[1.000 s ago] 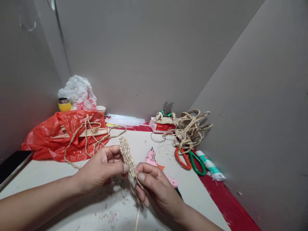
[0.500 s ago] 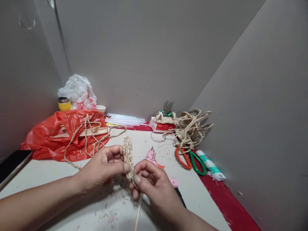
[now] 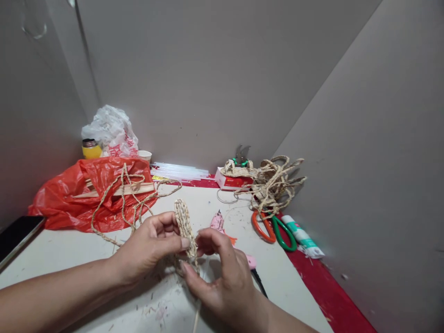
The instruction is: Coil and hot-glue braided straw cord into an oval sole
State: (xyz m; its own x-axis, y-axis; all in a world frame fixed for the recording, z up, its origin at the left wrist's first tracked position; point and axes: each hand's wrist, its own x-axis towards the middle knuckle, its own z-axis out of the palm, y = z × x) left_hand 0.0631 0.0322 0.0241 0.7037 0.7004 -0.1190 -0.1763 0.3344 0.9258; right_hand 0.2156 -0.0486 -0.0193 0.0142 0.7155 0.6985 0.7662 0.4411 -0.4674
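Upright above the table, a narrow strip of coiled braided straw cord (image 3: 183, 222) is pinched in my left hand (image 3: 149, 245), thumb in front and fingers behind. My right hand (image 3: 222, 277) is at the strip's lower end, thumb and forefinger spread apart around it. A loose part of the cord hangs by the right thumb; whether the thumb touches it I cannot tell. Past my right hand lies a pink glue gun (image 3: 217, 221), partly hidden by it. A thin pale stick or strand (image 3: 196, 317) shows below the right hand.
Orange-and-green-handled scissors (image 3: 285, 235), a tube (image 3: 303, 237) and a heap of braided cord (image 3: 277, 182) lie at right. At back are a red box (image 3: 236, 181) and clear glue sticks (image 3: 180, 171). A red plastic bag (image 3: 65, 199) and a phone (image 3: 21, 238) are at left.
My right thumb and forefinger have parted from their pinch on the strip's lower end. The strip leans slightly more to the left at its top, still in my left hand.
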